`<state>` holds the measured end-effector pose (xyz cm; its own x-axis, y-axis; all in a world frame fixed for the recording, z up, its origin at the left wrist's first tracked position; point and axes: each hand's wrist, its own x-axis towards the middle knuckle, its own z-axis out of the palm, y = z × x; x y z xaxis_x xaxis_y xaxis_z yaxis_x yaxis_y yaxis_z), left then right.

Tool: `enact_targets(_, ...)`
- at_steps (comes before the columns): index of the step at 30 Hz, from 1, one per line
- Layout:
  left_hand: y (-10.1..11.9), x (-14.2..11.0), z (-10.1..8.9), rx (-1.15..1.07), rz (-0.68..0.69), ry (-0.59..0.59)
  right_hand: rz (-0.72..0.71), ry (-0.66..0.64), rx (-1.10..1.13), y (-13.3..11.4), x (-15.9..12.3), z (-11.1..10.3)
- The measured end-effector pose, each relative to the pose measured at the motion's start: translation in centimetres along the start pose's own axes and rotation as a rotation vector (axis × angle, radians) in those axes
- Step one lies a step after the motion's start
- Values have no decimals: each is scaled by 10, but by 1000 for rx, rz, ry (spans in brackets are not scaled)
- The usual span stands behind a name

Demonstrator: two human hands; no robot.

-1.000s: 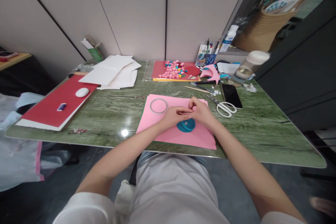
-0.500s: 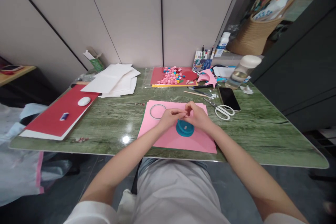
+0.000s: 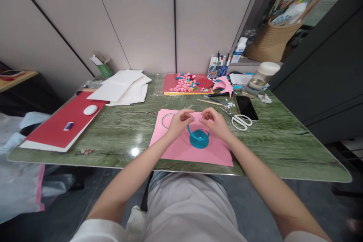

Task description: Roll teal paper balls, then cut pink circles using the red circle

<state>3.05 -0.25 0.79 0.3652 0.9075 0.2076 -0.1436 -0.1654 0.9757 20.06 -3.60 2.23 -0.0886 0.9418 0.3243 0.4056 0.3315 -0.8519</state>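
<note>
A round teal-blue piece (image 3: pixel 199 142), like a flat coil or disc, lies on pink paper (image 3: pixel 181 150) in front of me. From it a narrow blue strip (image 3: pixel 191 132) curves up to the fingers of my left hand (image 3: pixel 179 121), which appear closed on its end. My right hand (image 3: pixel 214 124) hovers just right of and above the blue piece, thumb and fingers apart, with nothing visible between them. A thin grey ring (image 3: pixel 165 121) rests on the pink paper, partly covered by my left hand.
White-handled scissors (image 3: pixel 241 121) and a phone (image 3: pixel 246 107) lie to the right, near a water bottle (image 3: pixel 259 79). Small coloured pieces (image 3: pixel 185 83) are heaped at the back. White sheets (image 3: pixel 120 87) and a red sheet (image 3: pixel 62 124) with a white mouse-shaped object (image 3: pixel 90 110) occupy the left.
My hands, fingertips together above the blue piece before, have moved apart. The blue strip now rises from the piece toward my left hand.
</note>
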Motion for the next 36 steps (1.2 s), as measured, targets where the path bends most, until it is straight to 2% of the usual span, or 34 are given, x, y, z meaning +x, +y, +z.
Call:
enact_targets(13, 15, -12, 11, 252, 101, -103, -13, -130, 51, -1, 1, -4)
enact_targets(19, 19, -17, 12, 303, 106, -76, -118, -101, -108, -2, 0, -6)
enact_targets(23, 15, -15, 10, 71, 56, -99, -243, -54, -253, -1, -2, -5)
enact_targets(29, 9, -9, 4, -367, -165, -145, -320, 24, -290, 1, -5, -6)
enact_targets(32, 9, -8, 4, -445, -224, -179, -309, 78, -288, -4, -6, -6)
enact_targets(36, 4, -8, 6, -428, -221, -178, -258, 91, -246, -11, -5, -5)
